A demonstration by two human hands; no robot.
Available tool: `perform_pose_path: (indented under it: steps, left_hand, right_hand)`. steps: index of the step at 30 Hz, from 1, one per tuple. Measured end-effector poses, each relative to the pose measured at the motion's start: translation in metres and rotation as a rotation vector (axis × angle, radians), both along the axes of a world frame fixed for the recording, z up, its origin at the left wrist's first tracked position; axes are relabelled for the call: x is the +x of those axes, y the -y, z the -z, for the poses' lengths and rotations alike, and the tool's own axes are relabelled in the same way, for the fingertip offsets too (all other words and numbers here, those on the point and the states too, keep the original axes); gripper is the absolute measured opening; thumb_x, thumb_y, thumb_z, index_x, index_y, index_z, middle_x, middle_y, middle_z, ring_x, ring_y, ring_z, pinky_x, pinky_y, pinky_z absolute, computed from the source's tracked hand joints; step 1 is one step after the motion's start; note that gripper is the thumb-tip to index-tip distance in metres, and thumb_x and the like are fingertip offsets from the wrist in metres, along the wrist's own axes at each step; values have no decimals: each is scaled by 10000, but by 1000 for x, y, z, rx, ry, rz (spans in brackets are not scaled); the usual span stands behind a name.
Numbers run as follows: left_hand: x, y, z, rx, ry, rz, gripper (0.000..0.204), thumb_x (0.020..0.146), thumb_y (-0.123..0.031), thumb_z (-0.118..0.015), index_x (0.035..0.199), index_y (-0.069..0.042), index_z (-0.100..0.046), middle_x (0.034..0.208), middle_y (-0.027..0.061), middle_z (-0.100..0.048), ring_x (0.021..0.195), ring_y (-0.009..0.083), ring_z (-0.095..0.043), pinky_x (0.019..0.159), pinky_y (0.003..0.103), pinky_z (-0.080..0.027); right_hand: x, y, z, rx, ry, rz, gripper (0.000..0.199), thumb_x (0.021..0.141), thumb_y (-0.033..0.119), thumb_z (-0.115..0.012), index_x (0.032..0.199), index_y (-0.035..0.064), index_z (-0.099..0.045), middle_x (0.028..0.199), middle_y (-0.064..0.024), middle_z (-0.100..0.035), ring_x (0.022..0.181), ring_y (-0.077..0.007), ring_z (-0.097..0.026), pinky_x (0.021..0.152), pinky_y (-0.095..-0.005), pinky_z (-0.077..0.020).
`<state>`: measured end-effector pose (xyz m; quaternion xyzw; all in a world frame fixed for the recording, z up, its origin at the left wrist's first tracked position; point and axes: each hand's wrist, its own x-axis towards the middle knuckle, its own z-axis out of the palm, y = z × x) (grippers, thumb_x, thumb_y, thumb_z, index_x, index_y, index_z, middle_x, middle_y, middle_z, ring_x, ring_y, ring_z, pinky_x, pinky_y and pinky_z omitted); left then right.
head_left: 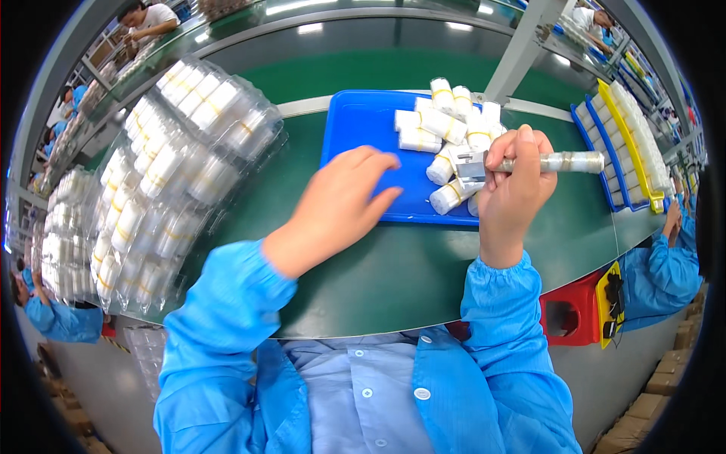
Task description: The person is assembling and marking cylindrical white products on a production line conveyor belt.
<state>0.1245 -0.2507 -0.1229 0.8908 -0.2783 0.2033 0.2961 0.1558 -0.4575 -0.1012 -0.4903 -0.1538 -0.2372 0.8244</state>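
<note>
My right hand (517, 181) is closed around a hand tool with a rod-shaped, tape-wrapped handle (578, 162) and a flat silver metal head (470, 165). The head points left, over the white cylinders with yellow bands (442, 168) in the blue tray (349, 125); I cannot tell whether it touches them. Several such cylinders lie loosely heaped in the tray's right half, some partly hidden by my right hand. Over the tray's lower left edge, my left hand (333, 204) holds nothing, its thumb and fingers apart.
Clear plastic trays (162, 174) filled with white cylinders are stacked at left on the green table (363, 295). Blue and yellow trays (624, 147) of white pieces stand at far right. A red stool (571, 310) is below right; a grey post (522, 57) rises behind. Several co-workers sit around.
</note>
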Motion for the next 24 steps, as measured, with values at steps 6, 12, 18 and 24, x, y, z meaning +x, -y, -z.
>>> perform_pose_path:
  steps: [6, 12, 18, 24]
  left_hand:
    - [54, 77, 34, 77, -293, -81, 447, 771, -272, -763, 1007, 16, -516, 869, 202, -646, 821, 368, -640, 704, 442, -510]
    - [64, 71, 39, -42, -466, -138, 390, 778, -196, -705, 1033, 38, -523, 884, 219, -660, 827, 385, -652, 727, 448, -521]
    - [1, -13, 13, -205, -528, -108, 521, 795, -69, -698, 1268, -14, -488, 1026, 128, -594, 957, 232, -621, 811, 346, -530]
    - [-83, -43, 31, -349, -568, 10, 523, 773, 18, -663, 1277, -28, -532, 1149, 101, -535, 1113, 216, -559, 955, 338, -503]
  right_hand:
    - [5, 2, 6, -6, -40, -7, 247, 969, 154, -525, 751, 62, -454, 609, -61, -558, 501, -75, -430, 447, -226, -319]
    - [3, -6, 8, -63, -52, -35, 244, 967, 147, -526, 750, 59, -459, 606, -58, -561, 502, -70, -434, 440, -218, -319]
    - [0, -13, 12, -18, -93, -114, 235, 956, 154, -540, 749, 75, -461, 594, -63, -544, 499, -86, -438, 437, -229, -324]
    - [-28, -45, 23, -105, -201, -366, 245, 960, 175, -550, 752, 74, -472, 604, -67, -563, 505, -96, -472, 432, -238, -346]
